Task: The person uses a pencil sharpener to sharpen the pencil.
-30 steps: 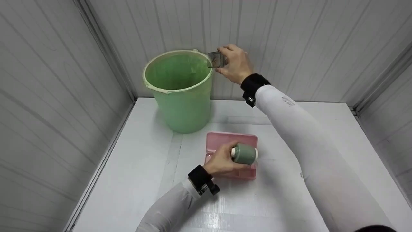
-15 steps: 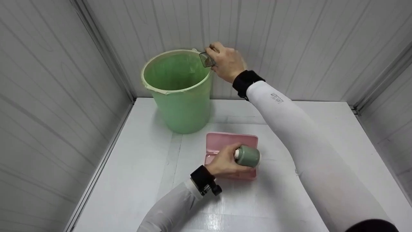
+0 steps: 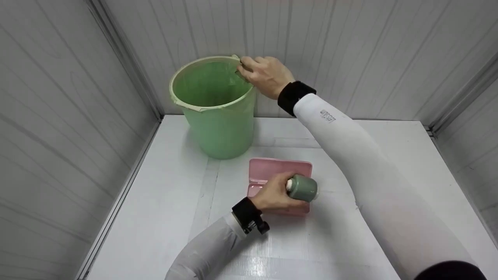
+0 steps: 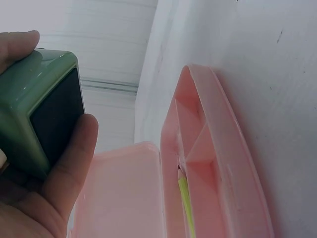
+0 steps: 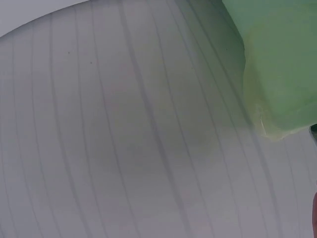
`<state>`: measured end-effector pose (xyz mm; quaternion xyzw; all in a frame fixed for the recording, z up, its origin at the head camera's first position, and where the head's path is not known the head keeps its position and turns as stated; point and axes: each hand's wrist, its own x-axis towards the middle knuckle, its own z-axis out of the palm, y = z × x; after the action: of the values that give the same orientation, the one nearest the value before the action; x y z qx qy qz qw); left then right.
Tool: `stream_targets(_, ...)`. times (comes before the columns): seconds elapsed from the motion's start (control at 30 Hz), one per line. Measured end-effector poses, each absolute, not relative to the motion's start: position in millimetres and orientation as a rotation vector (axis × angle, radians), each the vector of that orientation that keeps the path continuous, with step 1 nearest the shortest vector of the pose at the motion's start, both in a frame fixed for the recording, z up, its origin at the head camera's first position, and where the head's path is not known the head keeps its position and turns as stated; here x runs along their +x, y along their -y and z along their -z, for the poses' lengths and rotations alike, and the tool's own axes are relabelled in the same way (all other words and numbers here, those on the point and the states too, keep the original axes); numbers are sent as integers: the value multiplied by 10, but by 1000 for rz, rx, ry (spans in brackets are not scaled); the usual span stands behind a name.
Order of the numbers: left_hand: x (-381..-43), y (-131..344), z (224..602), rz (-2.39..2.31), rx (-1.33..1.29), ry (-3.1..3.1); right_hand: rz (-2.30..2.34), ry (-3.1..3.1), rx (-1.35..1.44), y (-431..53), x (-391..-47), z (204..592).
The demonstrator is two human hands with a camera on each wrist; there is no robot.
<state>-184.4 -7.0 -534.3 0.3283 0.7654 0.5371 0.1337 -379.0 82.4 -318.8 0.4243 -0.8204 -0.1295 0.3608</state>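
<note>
My left hand (image 3: 274, 195) grips a green pencil sharpener (image 3: 304, 188) with a ridged white knob, above an open pink pencil case (image 3: 280, 168). In the left wrist view, a dark rectangular face on the sharpener (image 4: 59, 119) shows between thumb and fingers. A yellow-green pencil (image 4: 185, 198) lies in one compartment of the case. At the bucket's right rim, my right hand (image 3: 268, 76) holds a small see-through shavings drawer (image 3: 242, 76), tipped toward the inside and mostly hidden by the fingers. The right wrist view barely catches that hand at its right edge.
A pale green bucket (image 3: 221, 134) stands at the back left of the white table (image 3: 163, 217). Grey panelled walls (image 3: 350, 58) close in the back and both sides.
My right hand has moved left to the bucket's rim and turned over, tilting the drawer downward. The left hand has shifted slightly right with the sharpener.
</note>
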Motion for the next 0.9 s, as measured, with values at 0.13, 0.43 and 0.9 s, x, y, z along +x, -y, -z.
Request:
stream_targets(0.13,-1838,41,5335,-1565,972,-2204,482,1971,1151,-838,-3786,3188)
stream_targets(0.43,-1805,9,5338,-1551,960,-2203,678,1668,1268,-837,-3793,3188)
stream_targets(0.9,-1791,76,5316,-1555,893,-2200,725,1454,1339,-812,-3836,3215)
